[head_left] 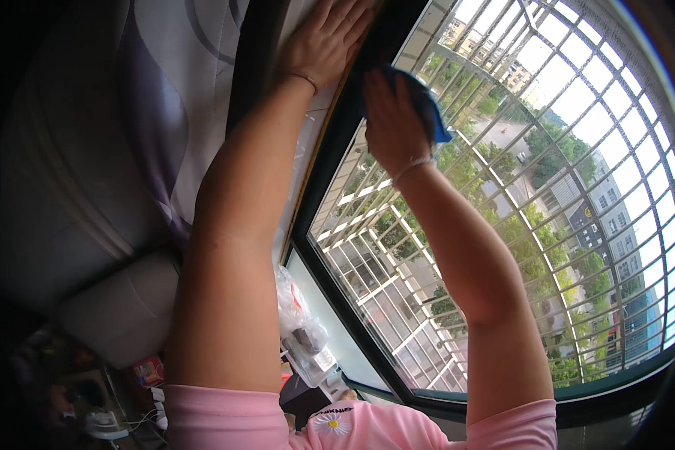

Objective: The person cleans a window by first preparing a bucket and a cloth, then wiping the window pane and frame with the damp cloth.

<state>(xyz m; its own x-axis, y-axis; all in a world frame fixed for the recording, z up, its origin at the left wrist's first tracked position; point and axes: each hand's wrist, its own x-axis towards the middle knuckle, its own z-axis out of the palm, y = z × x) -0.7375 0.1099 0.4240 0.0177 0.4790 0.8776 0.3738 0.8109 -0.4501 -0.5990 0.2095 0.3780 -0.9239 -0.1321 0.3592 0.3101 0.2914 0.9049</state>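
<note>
With its fingers spread, my left hand (325,48) lies flat against the pale tiled wall strip (304,152) beside the window frame, holding nothing. My right hand (392,121) presses a blue cloth (436,121) against the window, at the inner edge of the dark frame (334,169). Part of the cloth is hidden under the palm and fingers. Around that hand the glass pane (365,225) shows a metal security grille (531,219) outside. A thin bracelet circles each wrist.
A grey and purple curtain (152,112) hangs to the left. Clear plastic bags (301,320) and white plastic containers (312,363) are stacked below the window corner. A grey padded seat or cushion (126,306), a small white fan (106,424) and cables lie lower left.
</note>
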